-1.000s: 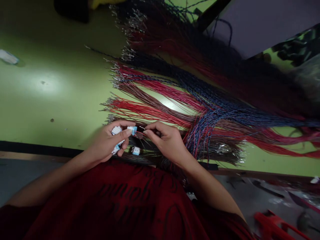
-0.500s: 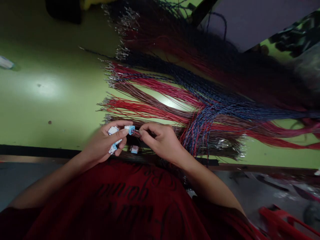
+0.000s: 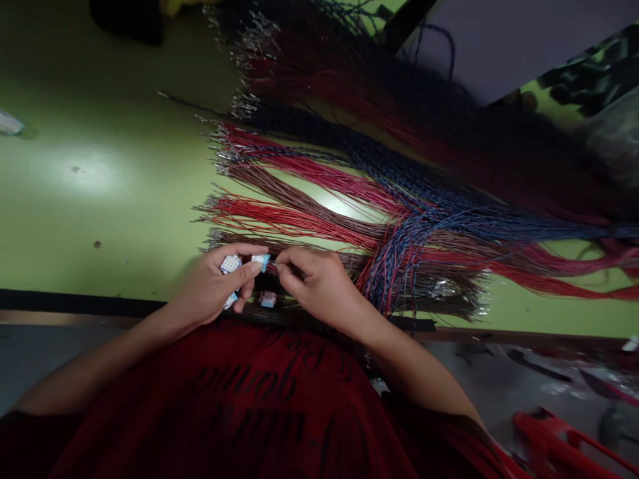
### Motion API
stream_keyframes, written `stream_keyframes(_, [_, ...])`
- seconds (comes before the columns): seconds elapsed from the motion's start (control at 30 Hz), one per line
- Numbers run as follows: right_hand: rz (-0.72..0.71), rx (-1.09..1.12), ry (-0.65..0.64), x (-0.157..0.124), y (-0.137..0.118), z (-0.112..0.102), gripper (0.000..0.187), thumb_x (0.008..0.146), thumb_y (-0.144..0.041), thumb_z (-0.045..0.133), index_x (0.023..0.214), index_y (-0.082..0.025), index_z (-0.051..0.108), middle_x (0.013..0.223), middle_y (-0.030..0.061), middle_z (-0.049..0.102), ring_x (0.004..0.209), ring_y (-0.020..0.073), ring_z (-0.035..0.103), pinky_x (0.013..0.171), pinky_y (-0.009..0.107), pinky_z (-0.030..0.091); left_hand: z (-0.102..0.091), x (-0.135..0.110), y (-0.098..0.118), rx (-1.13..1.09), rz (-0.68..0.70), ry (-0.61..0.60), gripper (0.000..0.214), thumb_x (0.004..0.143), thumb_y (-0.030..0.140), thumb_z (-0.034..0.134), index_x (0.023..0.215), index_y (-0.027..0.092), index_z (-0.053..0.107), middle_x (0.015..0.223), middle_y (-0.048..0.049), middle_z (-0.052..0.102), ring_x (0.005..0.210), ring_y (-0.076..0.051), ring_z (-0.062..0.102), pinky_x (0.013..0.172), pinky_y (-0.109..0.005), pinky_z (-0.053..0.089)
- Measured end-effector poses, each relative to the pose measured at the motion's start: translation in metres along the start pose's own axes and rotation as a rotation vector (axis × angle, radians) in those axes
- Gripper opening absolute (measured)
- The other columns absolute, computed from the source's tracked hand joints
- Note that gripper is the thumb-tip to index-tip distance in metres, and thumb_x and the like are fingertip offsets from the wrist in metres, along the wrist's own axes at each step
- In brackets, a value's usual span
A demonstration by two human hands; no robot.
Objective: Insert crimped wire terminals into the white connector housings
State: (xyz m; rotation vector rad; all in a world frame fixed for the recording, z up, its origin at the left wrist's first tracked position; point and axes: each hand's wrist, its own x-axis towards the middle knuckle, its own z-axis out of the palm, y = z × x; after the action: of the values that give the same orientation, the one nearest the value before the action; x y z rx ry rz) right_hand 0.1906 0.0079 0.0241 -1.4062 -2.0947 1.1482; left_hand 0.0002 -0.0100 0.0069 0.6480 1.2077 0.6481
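Between thumb and forefinger, my left hand (image 3: 212,279) pinches a white and light-blue connector housing (image 3: 260,261). More white housings (image 3: 231,264) are tucked in its palm and fingers. Thin wires (image 3: 271,264) come out of the pinched housing's right side. Just right of it, the fingertips of my right hand (image 3: 317,283) are pressed together on these wires. How far the wires sit in the housing is too small to tell. Another housing, pinkish white and blue (image 3: 268,299), lies below, between my hands near the table edge.
Bundles of red wires (image 3: 294,219), brown wires (image 3: 309,199) and twisted blue-black wires (image 3: 449,213) with metal terminals spread over the green table (image 3: 100,213). A darker wire heap lies behind. A red plastic stool (image 3: 564,442) stands at the lower right.
The pinched housing has tilted a little and shifted slightly right. My right fingertips stay close beside it. The housings in my left palm have turned slightly.
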Motion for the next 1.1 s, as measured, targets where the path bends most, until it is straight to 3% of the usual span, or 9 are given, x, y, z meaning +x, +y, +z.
stream_keyframes(0.23, [-0.017, -0.097, -0.023, 0.003, -0.002, 0.006, 0.017, 0.089, -0.015, 0.05, 0.081, -0.015, 0.065, 0.068, 0.002, 0.063, 0.061, 0.0115, 0.054, 0.062, 0.024, 0.036, 0.0, 0.002, -0.002, -0.021, -0.019, -0.006, 0.042, 0.073, 0.039, 0.078, 0.105, 0.015, 0.068, 0.049, 0.007, 0.055, 0.034, -0.009, 0.047, 0.033, -0.019, 0.038])
stream_keyframes(0.43, [-0.002, 0.101, 0.08, 0.001, -0.004, 0.006, 0.01, 0.087, -0.014, 0.054, 0.082, -0.017, 0.061, 0.064, -0.0031, 0.057, 0.055, 0.0078, 0.047, 0.057, 0.02, 0.035, 0.002, 0.0, 0.003, -0.08, 0.001, 0.016, 0.043, 0.071, 0.038, 0.08, 0.104, 0.013, 0.068, 0.047, 0.0066, 0.055, 0.034, -0.008, 0.046, 0.032, -0.018, 0.037])
stream_keyframes(0.7, [-0.024, 0.035, 0.134, -0.002, -0.003, 0.008, 0.013, 0.085, -0.012, 0.051, 0.077, -0.018, 0.059, 0.063, -0.0035, 0.055, 0.055, 0.0078, 0.045, 0.056, 0.02, 0.034, 0.007, 0.004, 0.005, -0.005, 0.027, -0.011, 0.041, 0.075, 0.037, 0.077, 0.108, 0.012, 0.069, 0.046, 0.0066, 0.056, 0.033, -0.008, 0.046, 0.032, -0.018, 0.039])
stream_keyframes(0.87, [-0.023, 0.11, 0.062, 0.01, 0.008, -0.012, 0.016, 0.091, -0.021, 0.053, 0.079, -0.017, 0.064, 0.068, -0.001, 0.064, 0.06, 0.0098, 0.054, 0.06, 0.022, 0.042, 0.008, 0.01, 0.008, -0.075, 0.051, 0.007, 0.044, 0.071, 0.039, 0.08, 0.104, 0.012, 0.069, 0.046, 0.0066, 0.055, 0.036, -0.009, 0.046, 0.031, -0.017, 0.039])
stream_keyframes(0.93, [-0.036, 0.032, 0.168, 0.027, 0.022, -0.029, 0.019, 0.093, -0.024, 0.053, 0.082, -0.017, 0.067, 0.075, 0.0021, 0.068, 0.068, 0.013, 0.059, 0.067, 0.026, 0.046, 0.008, 0.013, 0.012, -0.117, 0.061, 0.025, 0.046, 0.069, 0.04, 0.082, 0.103, 0.012, 0.067, 0.046, 0.0065, 0.055, 0.038, -0.009, 0.046, 0.031, -0.017, 0.038])
stream_keyframes(1.0, [-0.028, -0.2, 0.384, 0.049, 0.042, -0.045, 0.019, 0.092, -0.021, 0.052, 0.083, -0.016, 0.068, 0.082, 0.0064, 0.068, 0.079, 0.0181, 0.061, 0.078, 0.034, 0.048, 0.008, 0.015, 0.015, -0.144, 0.053, 0.031, 0.048, 0.068, 0.041, 0.083, 0.103, 0.012, 0.066, 0.045, 0.0066, 0.054, 0.039, -0.009, 0.046, 0.03, -0.016, 0.037])
stream_keyframes(1.1, [0.03, -0.547, 0.416, 0.079, 0.073, -0.059, 0.018, 0.087, -0.012, 0.053, 0.082, -0.015, 0.069, 0.09, 0.0127, 0.068, 0.093, 0.0273, 0.061, 0.087, 0.046, 0.047, 0.007, 0.015, 0.016, -0.163, 0.025, 0.02, 0.05, 0.068, 0.041, 0.083, 0.105, 0.012, 0.065, 0.045, 0.0064, 0.053, 0.04, -0.01, 0.046, 0.03, -0.016, 0.035])
